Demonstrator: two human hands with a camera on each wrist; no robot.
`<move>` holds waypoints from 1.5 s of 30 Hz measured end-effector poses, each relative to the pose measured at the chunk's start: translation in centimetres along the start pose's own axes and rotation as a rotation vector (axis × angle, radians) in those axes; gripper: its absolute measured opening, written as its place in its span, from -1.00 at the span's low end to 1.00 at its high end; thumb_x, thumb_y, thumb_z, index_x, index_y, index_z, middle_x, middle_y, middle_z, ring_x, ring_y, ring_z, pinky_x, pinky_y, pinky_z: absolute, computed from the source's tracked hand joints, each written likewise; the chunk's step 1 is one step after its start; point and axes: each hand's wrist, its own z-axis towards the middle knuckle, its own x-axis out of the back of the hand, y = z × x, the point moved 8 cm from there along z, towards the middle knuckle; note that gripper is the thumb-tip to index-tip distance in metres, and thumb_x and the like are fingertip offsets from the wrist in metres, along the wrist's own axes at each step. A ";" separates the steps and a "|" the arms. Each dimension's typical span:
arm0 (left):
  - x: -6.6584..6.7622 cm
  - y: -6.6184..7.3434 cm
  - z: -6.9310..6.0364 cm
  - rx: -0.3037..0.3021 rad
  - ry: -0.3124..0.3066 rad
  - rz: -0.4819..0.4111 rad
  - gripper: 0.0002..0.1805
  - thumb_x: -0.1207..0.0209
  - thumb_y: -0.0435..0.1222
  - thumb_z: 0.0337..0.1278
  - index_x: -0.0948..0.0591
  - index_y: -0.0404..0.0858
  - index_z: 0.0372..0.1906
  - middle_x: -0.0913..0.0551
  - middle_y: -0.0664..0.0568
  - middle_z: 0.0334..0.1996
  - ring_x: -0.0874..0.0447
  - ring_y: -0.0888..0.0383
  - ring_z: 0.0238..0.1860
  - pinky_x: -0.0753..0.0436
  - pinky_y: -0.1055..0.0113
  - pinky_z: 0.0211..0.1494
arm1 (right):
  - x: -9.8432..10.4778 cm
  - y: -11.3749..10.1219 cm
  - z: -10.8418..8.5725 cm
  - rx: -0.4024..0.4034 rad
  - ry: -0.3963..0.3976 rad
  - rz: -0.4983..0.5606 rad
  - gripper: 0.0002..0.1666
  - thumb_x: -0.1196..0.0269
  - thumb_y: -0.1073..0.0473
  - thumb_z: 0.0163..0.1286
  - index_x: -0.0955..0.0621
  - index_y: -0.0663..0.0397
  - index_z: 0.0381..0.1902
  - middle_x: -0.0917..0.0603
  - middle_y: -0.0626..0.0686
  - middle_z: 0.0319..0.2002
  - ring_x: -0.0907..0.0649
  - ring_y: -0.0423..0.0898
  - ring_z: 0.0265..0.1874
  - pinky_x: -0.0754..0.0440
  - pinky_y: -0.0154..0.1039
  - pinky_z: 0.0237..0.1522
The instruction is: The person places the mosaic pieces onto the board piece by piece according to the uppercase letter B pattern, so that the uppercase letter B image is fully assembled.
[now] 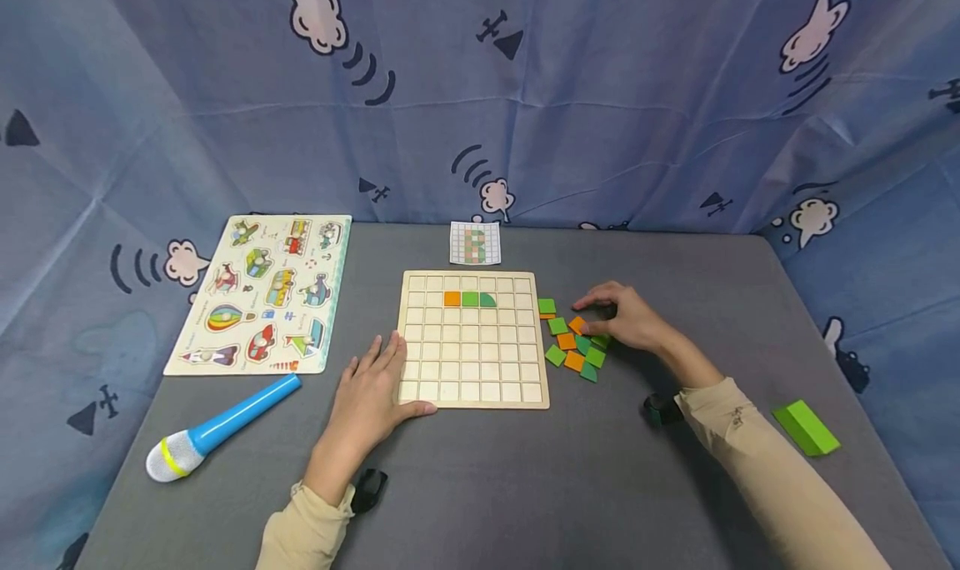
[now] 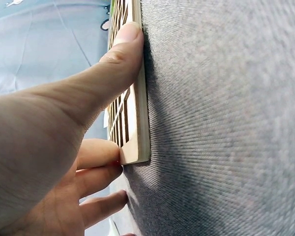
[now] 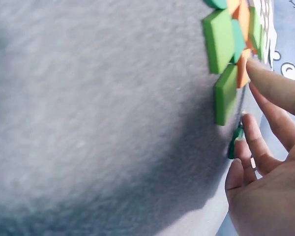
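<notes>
Board: wooden grid board (image 1: 478, 337) sits mid-counter (image 1: 480, 495), a bit toward the far edge
Filled row: second from the far side, with an orange square (image 1: 452, 299), a light green square (image 1: 470, 299) and a dark green rounded piece (image 1: 488, 300) all lined up
Left hand (image 1: 367, 395): grip's uncurled, fingers along the board's left edge, thumb on its near edge
Tile pile (image 1: 566, 342): orange and green bits, just beside the board's right edge
Right hand (image 1: 632, 318): over the pile, grip loose and not closed, thumb right at an orange tile (image 1: 577, 325)
Pattern card (image 1: 475, 243): far edge, behind the board
Picture puzzle (image 1: 262, 295): far-left corner
Toy mic (image 1: 232, 424): along the left edge
Green block (image 1: 807, 427): near the right edge
</notes>
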 end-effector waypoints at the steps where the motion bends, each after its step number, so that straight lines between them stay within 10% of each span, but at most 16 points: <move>1: 0.0 0.0 0.1 0.001 -0.003 0.002 0.20 -0.55 0.15 0.00 -0.29 -0.36 0.63 -0.25 -0.21 0.65 -0.17 -0.27 0.67 -0.25 -0.40 0.58 | 0.0 0.0 -0.1 0.000 -0.001 -0.008 -0.59 -0.50 0.27 0.35 -0.76 0.24 0.14 -0.52 0.37 0.28 -0.43 0.34 0.32 -0.37 0.37 0.36; 21: 0.0 -0.2 -0.1 0.023 -0.023 -0.005 0.21 -0.54 0.15 0.01 -0.26 -0.35 0.65 -0.23 -0.21 0.66 -0.14 -0.27 0.68 -0.22 -0.40 0.59 | 0.3 -0.8 0.3 0.074 0.119 -0.048 -0.88 -0.55 0.33 0.26 -0.77 0.20 -0.31 -0.70 0.29 -0.01 -0.56 0.26 0.11 -0.34 0.28 0.35; 27: 0.0 -0.2 -0.1 0.019 -0.023 -0.002 0.21 -0.54 0.15 0.01 -0.27 -0.36 0.65 -0.24 -0.22 0.66 -0.14 -0.27 0.68 -0.23 -0.40 0.59 | 0.4 -1.4 0.8 0.014 0.147 0.048 -0.86 -0.49 0.24 0.38 -0.75 0.20 -0.19 -0.74 0.23 -0.13 -0.62 0.12 -0.11 -0.53 -0.03 0.00; 45: 0.0 0.0 0.1 0.014 -0.026 -0.005 0.22 -0.54 0.16 0.01 -0.25 -0.36 0.65 -0.21 -0.21 0.67 -0.11 -0.27 0.69 -0.22 -0.40 0.59 | -5.0 -7.1 4.1 0.039 0.142 0.190 -0.91 -0.46 0.27 0.41 -0.82 0.19 -0.19 -0.80 0.16 -0.22 -0.64 0.00 -0.26 -0.57 -0.27 -0.25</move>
